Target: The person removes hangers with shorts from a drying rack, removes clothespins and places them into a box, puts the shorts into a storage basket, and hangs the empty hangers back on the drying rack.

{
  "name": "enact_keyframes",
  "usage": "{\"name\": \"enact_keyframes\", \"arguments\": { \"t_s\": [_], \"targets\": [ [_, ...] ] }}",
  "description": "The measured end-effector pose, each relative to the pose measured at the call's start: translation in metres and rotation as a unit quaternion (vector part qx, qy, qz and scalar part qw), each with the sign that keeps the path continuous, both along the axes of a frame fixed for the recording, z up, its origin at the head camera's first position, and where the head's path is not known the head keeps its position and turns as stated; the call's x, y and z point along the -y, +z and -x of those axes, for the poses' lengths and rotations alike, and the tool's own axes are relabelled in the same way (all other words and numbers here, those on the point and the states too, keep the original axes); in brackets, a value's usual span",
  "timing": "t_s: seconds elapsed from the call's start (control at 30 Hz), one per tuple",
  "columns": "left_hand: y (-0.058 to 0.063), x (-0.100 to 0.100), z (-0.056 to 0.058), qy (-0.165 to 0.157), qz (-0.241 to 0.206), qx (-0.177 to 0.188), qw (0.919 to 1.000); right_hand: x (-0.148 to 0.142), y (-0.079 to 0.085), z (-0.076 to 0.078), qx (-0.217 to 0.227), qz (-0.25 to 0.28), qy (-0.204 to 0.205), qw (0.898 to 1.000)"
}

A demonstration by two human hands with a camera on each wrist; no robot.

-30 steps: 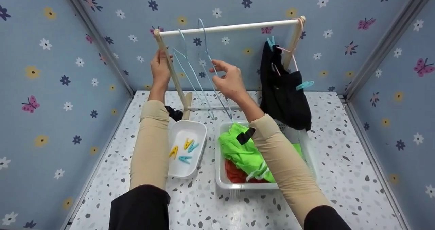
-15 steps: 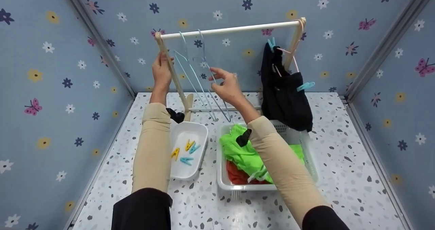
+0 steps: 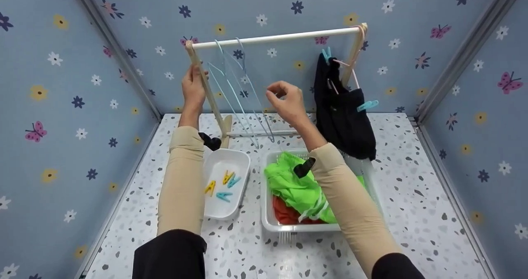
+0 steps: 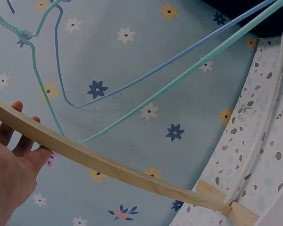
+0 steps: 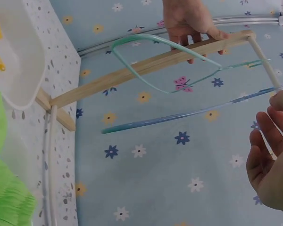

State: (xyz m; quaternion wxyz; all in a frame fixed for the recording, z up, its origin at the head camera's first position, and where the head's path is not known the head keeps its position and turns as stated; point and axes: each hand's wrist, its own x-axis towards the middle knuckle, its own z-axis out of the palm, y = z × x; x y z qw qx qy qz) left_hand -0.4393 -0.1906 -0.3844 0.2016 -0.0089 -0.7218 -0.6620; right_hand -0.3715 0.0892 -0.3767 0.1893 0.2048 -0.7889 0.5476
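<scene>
My left hand [image 3: 193,88] grips the wooden left post [image 3: 213,99] of a clothes rack, fingers wrapped behind it in the left wrist view. From the white rail [image 3: 276,37] near that post hang two bare wire hangers: a teal one [image 5: 146,36] and, right of it, a blue one [image 5: 165,118]. Just right of the blue hanger, my right hand [image 3: 288,104] is in the air, apart from it. Its fingers are loosely bent and hold nothing. At the rack's right end hangs a black garment [image 3: 346,122] on a pink hanger, with light-blue clothespins [image 3: 367,105] on it.
Below the rack, a white tray [image 3: 222,163] contains yellow and light-blue clothespins. Beside it, a white basket [image 3: 305,228] contains bright green cloth [image 3: 293,180] and red-orange cloth [image 3: 284,213]. Flower-patterned walls enclose the speckled table.
My right hand has let go of the blue hanger and drawn away to the right. That hanger's hook has come down onto the rail. The left hand stays on the post.
</scene>
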Motion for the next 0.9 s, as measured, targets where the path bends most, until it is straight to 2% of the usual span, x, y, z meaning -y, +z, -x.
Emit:
{"name": "enact_keyframes", "arguments": {
  "t_s": [0.17, 0.3, 0.37, 0.57, 0.63, 0.77, 0.9],
  "targets": [
    [-0.001, 0.002, 0.001, 0.004, 0.008, 0.003, 1.0000, -0.017, 0.020, -0.012, -0.018, 0.006, -0.006, 1.000],
    [-0.002, 0.002, 0.001, 0.004, 0.002, 0.008, 1.0000, -0.032, 0.036, -0.029, -0.042, 0.019, -0.009, 0.999],
    [-0.002, 0.002, 0.001, 0.000, -0.001, 0.010, 0.9999, -0.039, 0.045, -0.043, -0.064, 0.015, -0.010, 0.998],
    [-0.003, 0.000, 0.001, -0.006, 0.000, 0.019, 0.9998, -0.057, 0.081, -0.106, -0.140, -0.011, -0.006, 0.990],
    [-0.003, 0.000, 0.001, -0.008, 0.002, 0.013, 0.9999, -0.063, 0.088, -0.122, -0.164, -0.010, -0.009, 0.986],
    [-0.002, 0.002, 0.002, -0.014, -0.004, -0.009, 0.9999, -0.077, 0.090, -0.136, -0.202, -0.005, -0.030, 0.979],
    [-0.004, 0.002, 0.003, -0.012, -0.010, -0.005, 0.9999, -0.099, 0.069, -0.128, -0.203, -0.006, -0.065, 0.977]
  ]
}}
